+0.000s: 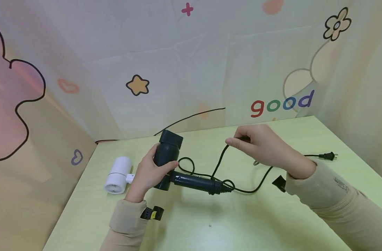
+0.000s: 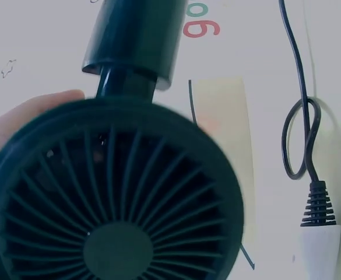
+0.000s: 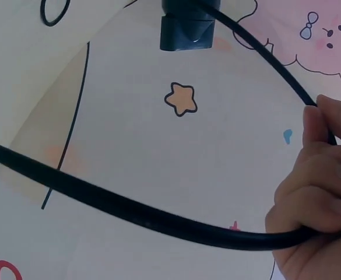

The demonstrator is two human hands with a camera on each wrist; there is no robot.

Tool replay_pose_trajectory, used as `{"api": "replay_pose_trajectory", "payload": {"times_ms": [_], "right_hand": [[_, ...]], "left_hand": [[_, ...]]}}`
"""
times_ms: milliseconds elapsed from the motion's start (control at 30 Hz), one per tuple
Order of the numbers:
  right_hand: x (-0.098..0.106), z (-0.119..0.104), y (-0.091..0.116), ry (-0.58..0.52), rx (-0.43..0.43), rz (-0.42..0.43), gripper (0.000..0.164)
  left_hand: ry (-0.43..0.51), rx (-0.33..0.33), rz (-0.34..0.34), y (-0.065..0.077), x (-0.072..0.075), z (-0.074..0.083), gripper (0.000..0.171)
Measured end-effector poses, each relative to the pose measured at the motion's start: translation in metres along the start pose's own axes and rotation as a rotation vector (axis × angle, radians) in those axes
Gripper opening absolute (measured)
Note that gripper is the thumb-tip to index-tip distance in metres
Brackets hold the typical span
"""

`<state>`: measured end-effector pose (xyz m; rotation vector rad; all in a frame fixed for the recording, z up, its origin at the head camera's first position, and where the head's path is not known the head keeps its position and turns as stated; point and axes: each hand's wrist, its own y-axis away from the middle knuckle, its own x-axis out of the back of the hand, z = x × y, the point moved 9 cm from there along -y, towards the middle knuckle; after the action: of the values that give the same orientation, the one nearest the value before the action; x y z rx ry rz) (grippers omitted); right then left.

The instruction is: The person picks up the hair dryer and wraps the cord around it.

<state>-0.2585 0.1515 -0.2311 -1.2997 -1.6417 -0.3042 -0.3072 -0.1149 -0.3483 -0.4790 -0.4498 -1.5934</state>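
My left hand [image 1: 148, 174] grips a black hair dryer [image 1: 194, 182] round its barrel, nozzle up and handle pointing right. Its round slatted intake grille [image 2: 119, 251] fills much of the left wrist view. Up and to the right, my right hand [image 1: 266, 143] pinches the dryer's black cord [image 1: 221, 158] between thumb and fingers. The cord rises from near the handle's end to this hand; the right wrist view shows a length of cord [image 3: 158, 219] bowing away from the curled fingers [image 3: 316, 181]. Part of the cord is hidden inside the hand.
A white hair dryer [image 1: 119, 174] lies on the pale green table [image 1: 191, 230] beside my left hand, its handle partly hidden. A black plug [image 1: 328, 156] lies at the right. A printed curtain [image 1: 178, 62] hangs behind the table.
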Motion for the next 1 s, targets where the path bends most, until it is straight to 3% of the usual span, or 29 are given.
{"api": "replay_pose_trajectory", "payload": {"times_ms": [533, 833, 1000], "right_hand": [[-0.004, -0.038, 0.038, -0.134, 0.114, -0.042, 0.017], [-0.023, -0.056, 0.061, -0.195, 0.252, -0.109, 0.017], [-0.039, -0.055, 0.071, -0.204, 0.259, -0.195, 0.018]], "left_hand": [[0.01, -0.005, 0.226, 0.001, 0.021, 0.0, 0.083], [0.033, 0.01, 0.302, 0.003, 0.027, 0.001, 0.088], [0.092, 0.003, 0.34, 0.003, 0.032, 0.001, 0.088]]}}
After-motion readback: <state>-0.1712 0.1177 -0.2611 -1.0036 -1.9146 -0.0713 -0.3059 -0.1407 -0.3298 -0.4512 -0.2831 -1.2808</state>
